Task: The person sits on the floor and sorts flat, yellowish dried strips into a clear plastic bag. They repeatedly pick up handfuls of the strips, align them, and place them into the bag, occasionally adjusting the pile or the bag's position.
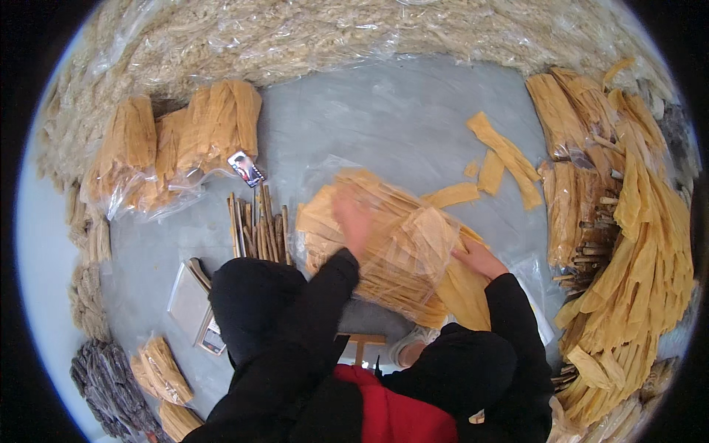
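Observation:
A clear plastic bag [413, 244] filled with flat yellow-tan dried sheets lies in front of me. My left hand [353, 218] is over the left part of the bag; motion smears its fingers. At the bag's right side, my right hand [480, 260] grips the plastic edge, beside a yellow sheet [467, 295] sticking out toward me. Several loose strips [506, 159] lie beyond the bag to the right.
Filled bags [221, 122] and a phone [246, 168] are at far left. Thin sticks [258, 225] and a scale [188, 303] sit left of me. On the right are stacked packs [565, 199] and a heap of sheets [639, 266]. Wrapped bundles [332, 37] line the back.

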Tool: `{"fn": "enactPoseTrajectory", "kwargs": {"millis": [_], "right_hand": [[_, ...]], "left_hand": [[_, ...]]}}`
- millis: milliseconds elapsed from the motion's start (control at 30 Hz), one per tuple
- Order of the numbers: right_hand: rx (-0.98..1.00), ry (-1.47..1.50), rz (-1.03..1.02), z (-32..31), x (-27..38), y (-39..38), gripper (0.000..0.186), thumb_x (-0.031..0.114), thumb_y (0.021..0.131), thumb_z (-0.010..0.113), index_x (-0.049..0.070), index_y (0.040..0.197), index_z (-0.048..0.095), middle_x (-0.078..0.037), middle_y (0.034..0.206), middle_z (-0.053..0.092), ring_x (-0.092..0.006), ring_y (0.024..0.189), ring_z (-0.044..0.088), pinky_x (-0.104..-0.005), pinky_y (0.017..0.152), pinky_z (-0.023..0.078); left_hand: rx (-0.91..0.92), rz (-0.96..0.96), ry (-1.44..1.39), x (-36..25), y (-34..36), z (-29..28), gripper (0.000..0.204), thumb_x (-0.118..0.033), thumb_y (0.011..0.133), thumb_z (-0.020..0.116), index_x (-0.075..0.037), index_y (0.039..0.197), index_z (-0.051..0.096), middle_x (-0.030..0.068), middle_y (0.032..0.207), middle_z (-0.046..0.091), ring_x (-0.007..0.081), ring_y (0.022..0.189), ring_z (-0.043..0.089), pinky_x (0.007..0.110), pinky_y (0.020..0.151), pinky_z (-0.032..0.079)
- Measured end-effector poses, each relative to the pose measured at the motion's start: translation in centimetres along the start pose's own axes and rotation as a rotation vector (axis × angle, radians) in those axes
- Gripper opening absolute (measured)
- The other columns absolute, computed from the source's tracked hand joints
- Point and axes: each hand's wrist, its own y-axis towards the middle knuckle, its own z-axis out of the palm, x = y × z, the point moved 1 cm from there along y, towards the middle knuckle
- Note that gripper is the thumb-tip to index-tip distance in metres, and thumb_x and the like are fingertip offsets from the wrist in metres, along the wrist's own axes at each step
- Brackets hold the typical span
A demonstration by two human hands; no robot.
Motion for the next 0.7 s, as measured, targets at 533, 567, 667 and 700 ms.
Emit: {"fn": "enactPoseTrajectory", "kwargs": {"millis": [533,567,667,700], "right_hand": [[-0.138,-0.313,0.006,3.2,5.1,4.6,0.042,0.032,0.079,0.062,-0.003,0.100,0.058,-0.024,0.098,0.059,-0.0408,0.094,0.053,-0.0395,0.083,0.043],[-0.230,-0.287,-0.084,3.0,4.4,4.1,0.041,0.031,0.078,0.063,-0.003,0.101,0.058,-0.024,0.098,0.059,-0.0404,0.095,0.053,-0.0397,0.083,0.043],[-0.462,-0.279,-0.228,0.6,1.8,-0.4,0.041,0.028,0.079,0.063,-0.001,0.106,0.057,-0.023,0.102,0.058,-0.0384,0.097,0.053,-0.0397,0.085,0.042],[-0.494,-0.307,-0.195,-0.1,1.3,-2.3,0.042,0.027,0.079,0.062,0.000,0.110,0.055,-0.022,0.106,0.057,-0.0371,0.099,0.053,-0.0393,0.086,0.042]], "left_hand": [[0.508,-0.323,0.292,7.0,1.6,-2.2,0.090,-0.028,0.058,0.079,-0.012,0.134,0.032,0.0190,0.134,0.030,0.0385,0.121,0.031,0.045,0.096,0.033],[0.459,-0.285,0.334,6.7,1.2,-2.1,0.087,-0.026,0.060,0.077,-0.010,0.133,0.032,0.0193,0.134,0.030,0.0388,0.121,0.031,0.046,0.097,0.032],[0.244,-0.065,0.447,3.9,0.1,-1.8,0.073,-0.021,0.067,0.071,-0.005,0.129,0.036,0.0197,0.129,0.035,0.0376,0.118,0.034,0.047,0.096,0.030],[0.123,0.065,0.498,3.0,-0.6,-2.1,0.066,-0.019,0.069,0.069,-0.002,0.125,0.039,0.0193,0.123,0.042,0.0358,0.115,0.038,0.045,0.094,0.032]]}}
